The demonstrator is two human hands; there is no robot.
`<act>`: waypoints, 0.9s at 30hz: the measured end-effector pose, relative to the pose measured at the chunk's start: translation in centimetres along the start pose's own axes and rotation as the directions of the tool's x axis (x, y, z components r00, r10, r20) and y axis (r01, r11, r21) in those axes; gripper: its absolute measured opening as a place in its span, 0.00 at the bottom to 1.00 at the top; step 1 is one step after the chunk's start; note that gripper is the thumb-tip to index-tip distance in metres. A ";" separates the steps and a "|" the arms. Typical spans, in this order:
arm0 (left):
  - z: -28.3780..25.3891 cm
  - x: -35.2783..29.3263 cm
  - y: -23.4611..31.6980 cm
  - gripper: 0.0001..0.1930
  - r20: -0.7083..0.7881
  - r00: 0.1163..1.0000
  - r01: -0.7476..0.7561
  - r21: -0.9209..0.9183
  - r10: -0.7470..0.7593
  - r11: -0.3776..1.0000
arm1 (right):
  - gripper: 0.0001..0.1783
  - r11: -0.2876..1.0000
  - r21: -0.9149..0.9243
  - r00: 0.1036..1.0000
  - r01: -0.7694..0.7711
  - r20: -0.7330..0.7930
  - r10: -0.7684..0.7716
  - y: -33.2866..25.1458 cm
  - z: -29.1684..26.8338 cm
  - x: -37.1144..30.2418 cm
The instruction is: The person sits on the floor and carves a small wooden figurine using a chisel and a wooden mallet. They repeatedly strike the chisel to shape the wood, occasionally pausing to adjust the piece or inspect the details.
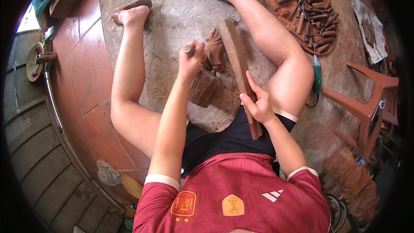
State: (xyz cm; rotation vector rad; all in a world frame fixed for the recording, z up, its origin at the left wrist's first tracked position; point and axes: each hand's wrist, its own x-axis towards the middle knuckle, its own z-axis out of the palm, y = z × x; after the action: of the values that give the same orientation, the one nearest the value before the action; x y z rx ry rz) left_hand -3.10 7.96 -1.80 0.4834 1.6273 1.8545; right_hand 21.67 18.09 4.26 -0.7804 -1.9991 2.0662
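My left hand [192, 58] is closed round a short tool handle [189, 51], its round end facing up; the working end is hidden. Right beside that hand stands a reddish-brown carved piece of wood [215, 51], with a rough wooden block [204, 88] just nearer to me. A long, squared wooden bar [235, 51] slants from beyond the carving back to my lap. Round its nearer half my right hand [258, 103] has a loose hold, the thumb over the wood and the index finger stretched along its side.
At the far right, a round tray [269, 6] of wood shavings holds several wooden-handled tools [319, 17]. A green power tool [317, 75] lies below it, near a brown plastic chair [375, 90]. My bare legs [129, 64] frame the concrete floor [172, 13]; red tiles [84, 73] run along the left.
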 end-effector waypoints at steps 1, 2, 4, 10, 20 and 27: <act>0.7 0.1 0.4 0.15 0.013 1.000 -0.016 0.076 0.015 0.997 | 0.39 0.998 -0.046 0.999 0.052 0.002 -0.052 -0.7 -0.2 -0.1; 0.8 0.1 0.1 0.14 0.019 1.000 -0.026 0.152 0.023 0.988 | 0.39 0.986 -0.109 0.992 0.126 0.015 -0.126 -2.1 -0.1 -0.1; 1.0 0.5 -0.4 0.14 0.038 0.999 -0.047 0.300 0.037 0.953 | 0.39 0.933 -0.221 0.959 0.282 0.037 -0.281 -4.4 0.2 -0.2; 3.2 0.1 1.4 0.12 0.150 0.976 -0.210 0.432 0.160 0.877 | 0.40 0.688 -0.515 0.823 0.511 0.062 -0.564 -5.6 2.1 -0.7; 4.0 -0.9 1.0 0.16 0.243 0.959 -0.241 0.425 0.146 0.873 | 0.40 0.697 -0.589 0.887 0.409 0.076 -0.456 -5.5 0.8 -2.6; 6.1 -4.4 1.7 0.12 0.242 0.970 -0.153 0.540 0.021 0.828 | 0.41 0.835 -0.446 0.906 0.324 -0.108 -0.410 -5.6 -1.9 -3.4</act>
State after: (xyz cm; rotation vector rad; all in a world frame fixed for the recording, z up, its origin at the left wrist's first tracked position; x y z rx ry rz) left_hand 3.66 9.58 1.50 0.9954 1.9981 1.2913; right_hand 24.10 18.74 10.60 -0.5703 -2.2851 1.3092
